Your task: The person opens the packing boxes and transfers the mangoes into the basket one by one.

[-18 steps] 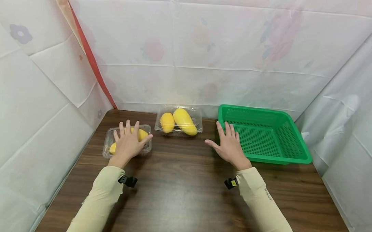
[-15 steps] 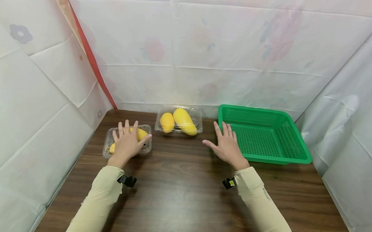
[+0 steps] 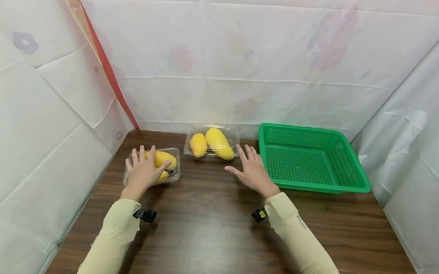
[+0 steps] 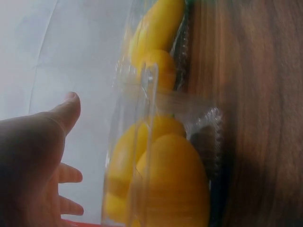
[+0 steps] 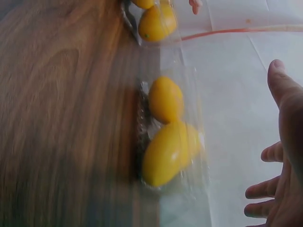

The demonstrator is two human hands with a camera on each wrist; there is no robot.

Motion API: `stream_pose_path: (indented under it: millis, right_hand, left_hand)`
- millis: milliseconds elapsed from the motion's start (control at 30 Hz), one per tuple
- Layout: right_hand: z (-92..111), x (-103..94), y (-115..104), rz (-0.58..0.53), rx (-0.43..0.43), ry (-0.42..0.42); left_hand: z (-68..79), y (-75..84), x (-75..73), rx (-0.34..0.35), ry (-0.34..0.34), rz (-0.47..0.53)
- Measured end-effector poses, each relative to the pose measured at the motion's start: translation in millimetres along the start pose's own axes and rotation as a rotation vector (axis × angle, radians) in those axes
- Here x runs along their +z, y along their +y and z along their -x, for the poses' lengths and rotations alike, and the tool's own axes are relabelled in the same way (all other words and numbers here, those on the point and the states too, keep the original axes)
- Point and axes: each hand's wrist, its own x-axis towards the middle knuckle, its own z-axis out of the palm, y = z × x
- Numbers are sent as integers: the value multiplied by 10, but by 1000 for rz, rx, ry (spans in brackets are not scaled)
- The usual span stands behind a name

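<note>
My left hand (image 3: pixel 142 172) is spread over a clear plastic box (image 3: pixel 173 177) at the table's left, which contains yellow mangoes (image 3: pixel 164 158). In the left wrist view, a gap separates the thumb from the box, and several mangoes (image 4: pixel 173 179) show through the plastic. A second clear box (image 3: pixel 235 136), by the back wall, holds a large mango (image 3: pixel 219 144) and a smaller mango (image 3: pixel 198 145). Between this box and the basket is my right hand (image 3: pixel 253 172), fingers spread and holding nothing. The right wrist view has that hand (image 5: pixel 289 142) apart from the box's mangoes (image 5: pixel 165 151).
A green plastic basket (image 3: pixel 312 185) with perforated sides stands at the back right, close beside my right hand. The dark wooden table (image 3: pixel 209 233) meets a white patterned curtain (image 3: pixel 220 100) behind. More white sheeting (image 3: pixel 35 118) lines both sides.
My right hand has moved left, away from the basket and towards the back box. My left hand has shifted slightly left, uncovering more of the mangoes beneath it.
</note>
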Motion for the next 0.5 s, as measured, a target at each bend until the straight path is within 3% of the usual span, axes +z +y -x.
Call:
stream_pose_path:
  millis: [233,500]
  right_hand:
    - [-100,174,-88,-12,-53,-51]
    - [-207,363,-199,-49,-88,-80]
  left_hand:
    - [8,-134,41,-13,15,8]
    - [12,-205,-34,-37,4,38]
